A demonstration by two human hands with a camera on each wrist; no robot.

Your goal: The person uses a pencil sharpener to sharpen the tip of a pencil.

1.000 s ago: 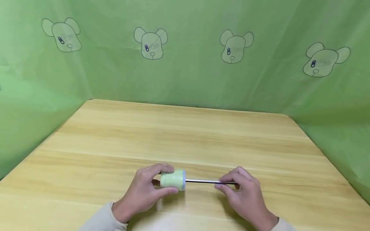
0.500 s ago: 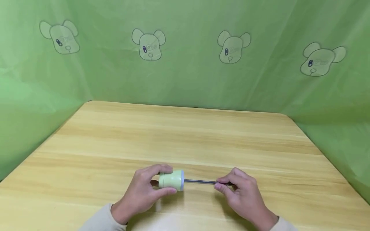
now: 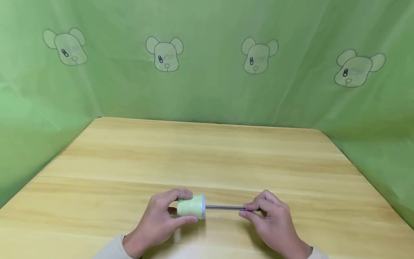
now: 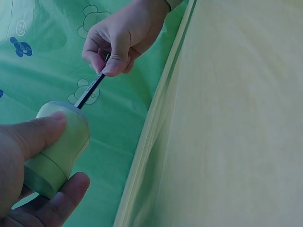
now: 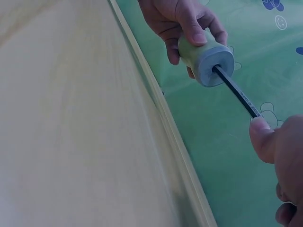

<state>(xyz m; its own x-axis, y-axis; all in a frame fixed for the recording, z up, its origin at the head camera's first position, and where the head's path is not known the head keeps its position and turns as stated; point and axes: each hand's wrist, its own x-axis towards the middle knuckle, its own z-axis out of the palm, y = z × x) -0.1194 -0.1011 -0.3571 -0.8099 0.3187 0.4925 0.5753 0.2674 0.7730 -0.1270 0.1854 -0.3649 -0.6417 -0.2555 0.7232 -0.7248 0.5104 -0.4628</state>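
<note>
Around the green cylinder (image 3: 191, 207), the left hand (image 3: 156, 217) is clamped, thumb on its near side, fingers on its far side, leaving the pale blue end (image 5: 207, 74) uncovered. Out of the hole in that end runs a dark pencil (image 3: 223, 207); apart from the cylinder, to its right, the right hand (image 3: 275, 217) pinches the pencil between thumb and fingers, bare shaft showing between.

Light green, blue-rimmed sharpener (image 3: 191, 207); dark, pale-lettered pencil (image 3: 224, 207)
</note>
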